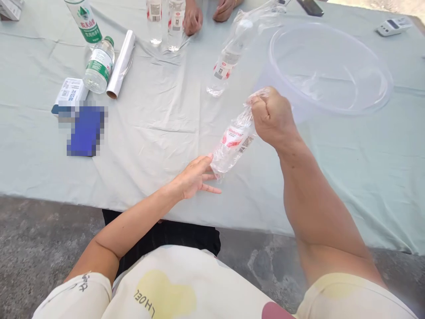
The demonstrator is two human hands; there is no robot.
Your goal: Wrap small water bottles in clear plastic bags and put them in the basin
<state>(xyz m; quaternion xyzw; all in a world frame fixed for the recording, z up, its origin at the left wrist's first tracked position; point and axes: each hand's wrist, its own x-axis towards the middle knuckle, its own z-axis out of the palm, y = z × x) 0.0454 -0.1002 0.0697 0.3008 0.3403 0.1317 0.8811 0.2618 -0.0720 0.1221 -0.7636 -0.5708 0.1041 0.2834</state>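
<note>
A clear plastic water bottle with a red-and-white label (234, 141), wrapped in thin transparent plastic film (246, 114), leans over the table draped in pale green cloth (149, 146), its neck end toward 1 o'clock and its base toward 7. The right hand (272, 116) is clenched in a fist around the bunched film at the neck end; whether the cap sits inside that grip is hard to tell. The left hand (201, 177) is spread wide, palm toward the bottle, with fingertips at the base.

Taking this bottle as the clock's centre, a second film-covered clear bottle (223, 70) stands at 12 o'clock and a large round translucent plastic tub (282, 77) at 2. At 10 o'clock, a white roll on a brown cardboard core (120, 66) lies beside a clear bottle with a green-and-white label (99, 66). Another person's hands (193, 18) rest at 11.
</note>
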